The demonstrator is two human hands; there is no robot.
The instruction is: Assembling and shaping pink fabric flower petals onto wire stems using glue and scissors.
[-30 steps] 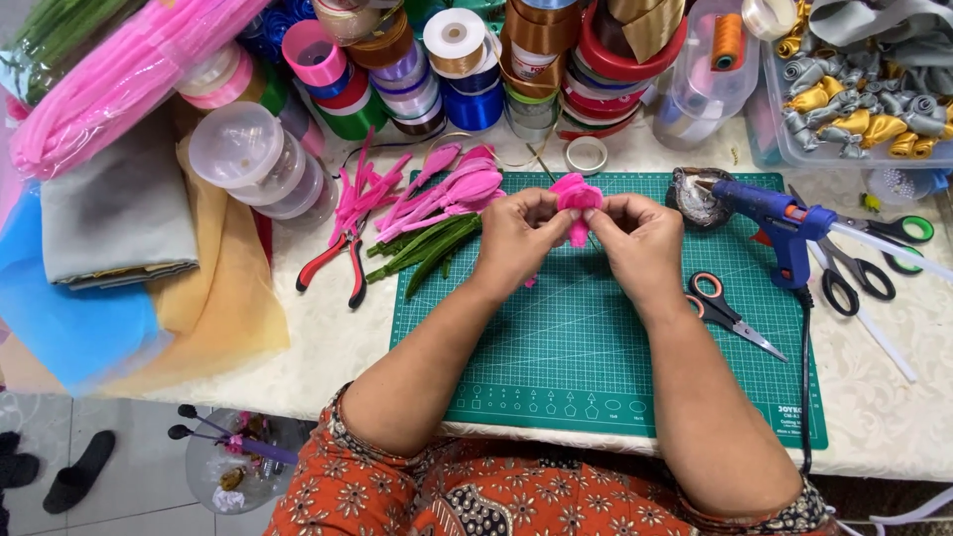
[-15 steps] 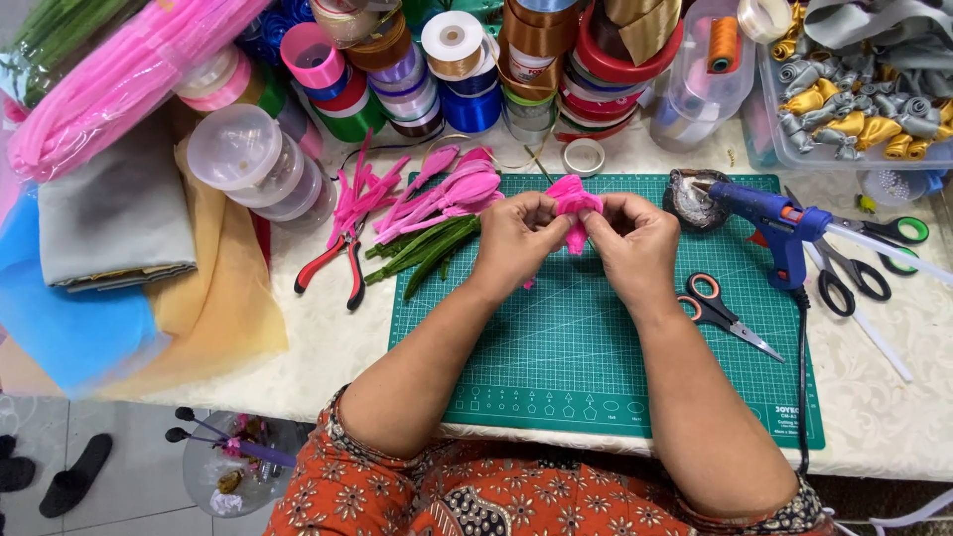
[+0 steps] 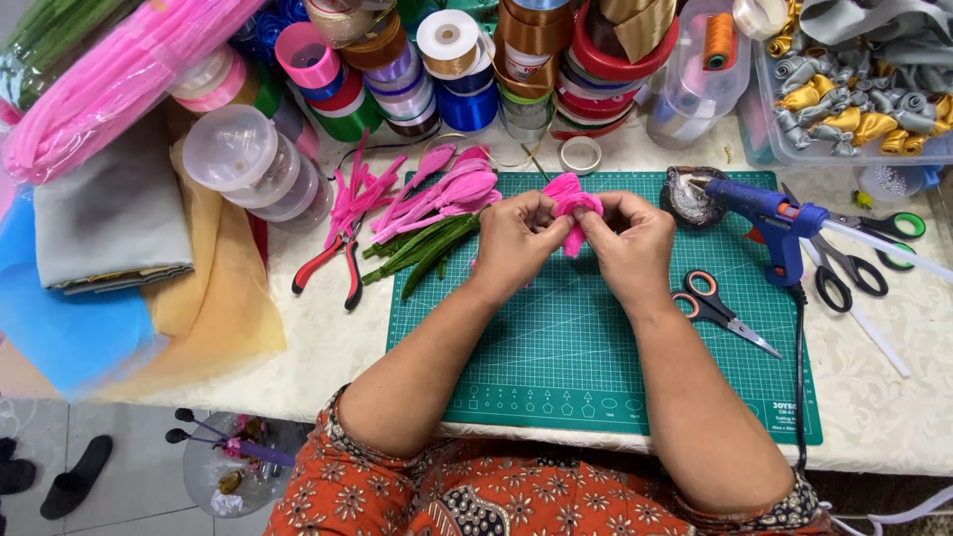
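Head view, looking down on a craft surface (image 3: 298, 357) covered by a pale patterned cloth. Both hands meet above the far half of a green cutting mat (image 3: 596, 347). The left hand (image 3: 516, 238) and the right hand (image 3: 627, 243) each pinch a small pink ribbon flower (image 3: 571, 203) between thumb and fingertips — the flower is held just over the mat's upper edge, its lower petal hanging between the two hands. Both hands are closed on it; neither is free.

Left of the hands, a bundle of pink buds on green stems (image 3: 437, 213) lies slanted across the mat's corner, with red-handled pliers (image 3: 333, 263) just beside it on the cloth. To the right, black-and-orange scissors (image 3: 715, 306) lie on the mat near the right wrist, and a blue glue gun (image 3: 764, 213) rests at the mat's far right edge, its cord running down along that edge. Further scissors with green handles (image 3: 898, 233) lie beyond the gun.

Along the far side stand stacked ribbon spools (image 3: 447, 60) in many colours — beside them a clear lidded tub (image 3: 243, 159) and, at the right, a clear box of grey and gold ribbon pieces (image 3: 864, 89). Folded fabrics in grey, blue and tan (image 3: 119, 248) occupy the left.
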